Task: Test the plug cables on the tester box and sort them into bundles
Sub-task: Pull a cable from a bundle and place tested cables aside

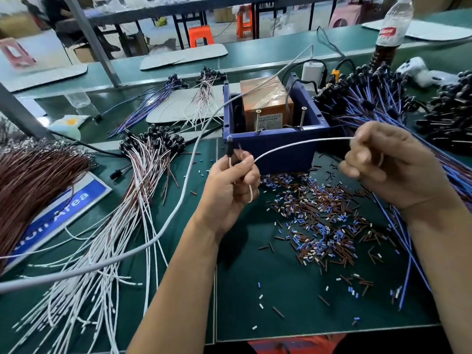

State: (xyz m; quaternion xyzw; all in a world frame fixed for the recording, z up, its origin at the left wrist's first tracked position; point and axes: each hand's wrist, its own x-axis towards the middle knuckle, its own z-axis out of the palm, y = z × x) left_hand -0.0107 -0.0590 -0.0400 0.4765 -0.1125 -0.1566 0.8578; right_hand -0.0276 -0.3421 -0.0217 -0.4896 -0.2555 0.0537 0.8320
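1. The left hand pinches a white cable just below its black plug, with the plug pointing up in front of the near left corner of the blue box
2. The right hand grips the same cable farther along, fingers curled round it, so the cable arcs between the two hands just in front of the box's near wall
3. A short tail of the cable hangs down past the left palm
4. Inside the box sits an orange block wrapped in clear tape, with two screws standing upright along the near rim
5. A thick grey cord runs from behind the box, sweeps over the left part of the table and leaves at the left edge
6. A bundle of white and brown cables with black plugs lies fanned out left of the left forearm
7. A mass of brown wires lies at the far left, over a blue sign
8. Blue cables with black plugs are heaped right of the box, some trailing down past the right forearm
9. Small cut bits of blue, brown and white sleeve are scattered on the green mat between the forearms
10. Two smaller bundles lie farther back on the left; a bottle stands at the far right
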